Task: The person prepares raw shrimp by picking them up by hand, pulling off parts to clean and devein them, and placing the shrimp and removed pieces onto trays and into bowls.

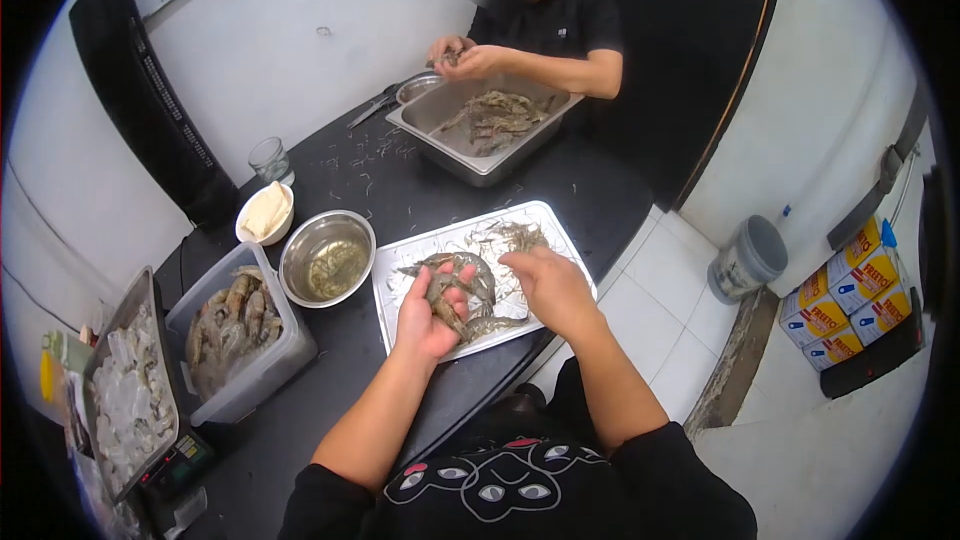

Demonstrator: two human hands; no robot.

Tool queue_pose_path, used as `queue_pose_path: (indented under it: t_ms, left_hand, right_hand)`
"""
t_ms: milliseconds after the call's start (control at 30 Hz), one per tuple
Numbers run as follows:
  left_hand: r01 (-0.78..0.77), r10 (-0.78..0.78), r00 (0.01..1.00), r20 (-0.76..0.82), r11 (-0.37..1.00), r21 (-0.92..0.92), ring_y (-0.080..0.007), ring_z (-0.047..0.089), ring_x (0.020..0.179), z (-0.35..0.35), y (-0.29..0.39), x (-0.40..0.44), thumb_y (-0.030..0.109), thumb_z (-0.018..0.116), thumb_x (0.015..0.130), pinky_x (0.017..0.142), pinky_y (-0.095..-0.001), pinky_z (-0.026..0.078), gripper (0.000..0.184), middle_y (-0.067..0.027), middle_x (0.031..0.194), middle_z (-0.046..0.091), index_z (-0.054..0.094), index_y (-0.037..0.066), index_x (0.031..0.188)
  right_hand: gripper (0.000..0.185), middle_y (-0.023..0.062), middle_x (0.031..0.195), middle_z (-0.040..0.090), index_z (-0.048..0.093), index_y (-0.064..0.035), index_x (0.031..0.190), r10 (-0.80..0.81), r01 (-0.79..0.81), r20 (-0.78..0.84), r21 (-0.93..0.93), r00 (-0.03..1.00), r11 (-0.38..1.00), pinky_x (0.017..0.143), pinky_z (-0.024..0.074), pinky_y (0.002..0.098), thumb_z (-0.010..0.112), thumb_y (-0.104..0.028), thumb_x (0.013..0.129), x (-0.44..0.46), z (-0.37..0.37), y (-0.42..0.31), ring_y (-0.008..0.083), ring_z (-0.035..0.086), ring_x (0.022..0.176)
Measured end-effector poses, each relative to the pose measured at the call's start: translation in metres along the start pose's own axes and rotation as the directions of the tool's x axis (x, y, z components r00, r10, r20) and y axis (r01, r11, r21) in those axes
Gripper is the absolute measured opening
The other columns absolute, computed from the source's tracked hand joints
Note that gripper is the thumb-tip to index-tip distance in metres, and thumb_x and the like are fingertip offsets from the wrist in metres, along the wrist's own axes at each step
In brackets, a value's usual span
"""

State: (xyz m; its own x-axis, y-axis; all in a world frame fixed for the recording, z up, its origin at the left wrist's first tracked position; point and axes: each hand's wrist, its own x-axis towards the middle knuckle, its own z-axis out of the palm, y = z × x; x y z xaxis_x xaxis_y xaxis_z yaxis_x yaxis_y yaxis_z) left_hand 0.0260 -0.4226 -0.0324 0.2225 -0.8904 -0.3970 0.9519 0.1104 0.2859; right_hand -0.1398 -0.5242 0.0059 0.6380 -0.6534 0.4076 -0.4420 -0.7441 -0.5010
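Note:
My left hand (425, 325) is palm up over a white tray (420, 244), its fingers curled round a raw grey shrimp (446, 302). More shrimp (494, 325) lie on the tray around that hand. To the right, my right hand (556, 288) hovers over the tray with thumb and fingertips pinched together. Whatever those fingertips hold is too small to make out. Just beyond them sits a heap of thin shrimp trimmings (518, 234), looking like legs and feelers.
Left of the tray stand a steel bowl (288, 270) of murky liquid, a plastic tub (292, 360) of shrimp and an ice-filled pan (172, 380). A white bowl (246, 230) and glass (268, 158) stand behind. Across the table (345, 175), a co-worker (550, 25) handles shrimp above a steel pan (470, 166).

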Motion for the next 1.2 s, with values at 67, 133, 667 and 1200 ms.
queue_pose_path:
  t_ms: [67, 133, 667, 1200]
  left_hand:
    - [0.025, -0.025, 1.0, 0.008, 0.999, 0.028, -0.0157, 0.055, 0.068, 0.001, -0.001, -0.001, 0.046, 0.033, 0.099, 0.055, -0.0268, 0.047, 0.037, -0.0165, 0.11, 0.063, 0.048, 0.013, 0.109]
    - [0.01, -0.008, 0.998, -0.056, 0.999, 0.047, -0.016, 0.055, 0.067, 0.009, -0.003, -0.006, 0.048, 0.032, 0.099, 0.054, -0.0273, 0.047, 0.04, -0.016, 0.109, 0.063, 0.048, 0.013, 0.108]
    - [-0.081, 0.095, 0.991, -0.099, 0.988, 0.131, -0.0183, 0.058, 0.071, 0.019, -0.009, -0.009, 0.03, 0.038, 0.1, 0.057, -0.0276, 0.048, 0.027, -0.0151, 0.111, 0.062, 0.052, 0.009, 0.108]
    - [-0.381, 0.275, 0.91, 0.311, 0.849, 0.366, -0.0142, 0.046, 0.053, 0.007, -0.009, -0.011, 0.063, 0.014, 0.095, 0.047, -0.0262, 0.037, 0.071, -0.0123, 0.081, 0.063, 0.054, 0.005, 0.103]
  right_hand:
    - [0.018, 0.0101, 0.087, 0.064, 0.069, -0.0137, 0.098, -0.017, 0.017, -0.03, 0.011, 0.999, 1.0, 0.071, 0.0493, 0.0391, 0.06, -0.008, 0.083, 0.0, 0.002, -0.001, 0.0312, 0.062, 0.08]
    - [0.021, 0.0117, 0.088, 0.061, 0.067, -0.0151, 0.101, -0.038, 0.038, -0.007, 0.012, 0.999, 0.999, 0.071, 0.0493, 0.0434, 0.056, -0.013, 0.084, 0.0, 0.001, 0.002, 0.0332, 0.061, 0.082]
    - [0.007, 0.0071, 0.082, 0.059, 0.067, -0.0097, 0.085, -0.281, 0.291, -0.241, 0.003, 0.929, 0.957, 0.065, 0.0494, 0.0377, 0.067, -0.013, 0.079, 0.045, -0.043, -0.019, 0.0276, 0.061, 0.079]
    - [0.02, 0.0098, 0.072, 0.05, 0.069, -0.0049, 0.097, -0.264, 0.273, -0.067, 0.25, 0.962, 0.929, 0.058, 0.043, 0.0339, 0.065, 0.001, 0.078, 0.006, -0.016, -0.054, 0.0247, 0.054, 0.065]
